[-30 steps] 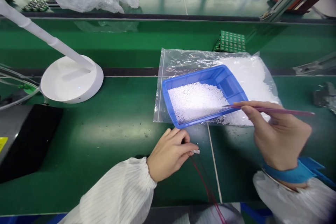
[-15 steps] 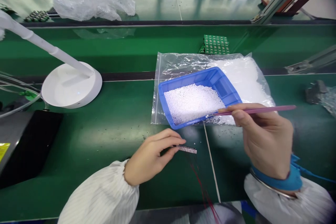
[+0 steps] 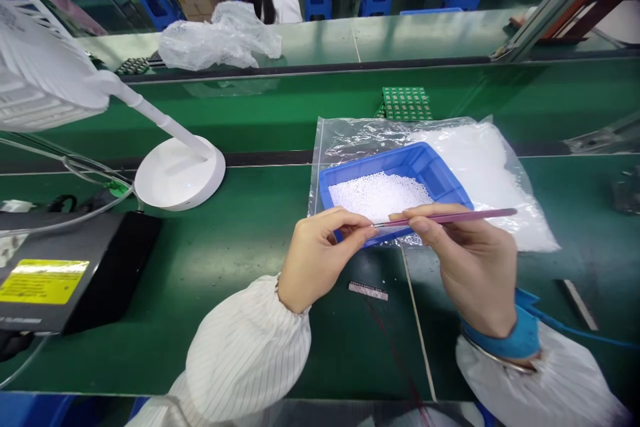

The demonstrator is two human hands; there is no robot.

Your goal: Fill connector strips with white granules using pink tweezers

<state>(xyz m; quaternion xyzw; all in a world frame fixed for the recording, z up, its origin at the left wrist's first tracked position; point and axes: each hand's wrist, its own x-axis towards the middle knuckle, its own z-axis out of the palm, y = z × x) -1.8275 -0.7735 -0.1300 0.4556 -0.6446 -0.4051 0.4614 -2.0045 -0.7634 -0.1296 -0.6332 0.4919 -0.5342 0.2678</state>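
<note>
Pink tweezers (image 3: 465, 215) are gripped in my right hand (image 3: 467, 267), their tip pointing left over the near rim of a blue tray (image 3: 440, 177). My left hand (image 3: 320, 253) pinches at that tip with thumb and forefinger; whether a small piece sits between them is hidden. Small white beads (image 3: 377, 192) fill much of the tray, which rests on a clear zip bag (image 3: 337, 137) holding more white material (image 3: 475, 153). Below my hands a small pale strip (image 3: 369, 290) with a dark pin row lies on the green table, thin red wires (image 3: 395, 350) trailing toward me.
At the left stand a white lamp (image 3: 180, 173) and a dark box with a yellow label (image 3: 45, 280). Green circuit boards (image 3: 407, 103) lean behind the bag. A thin bar (image 3: 579, 305) lies at the right. Beyond the ledge, a person sits near bubble wrap (image 3: 220, 37).
My left hand has let go of the pale strip and risen to the tweezers' tip. The tweezers and right hand have moved left. The view has shifted, showing more of the lamp and box.
</note>
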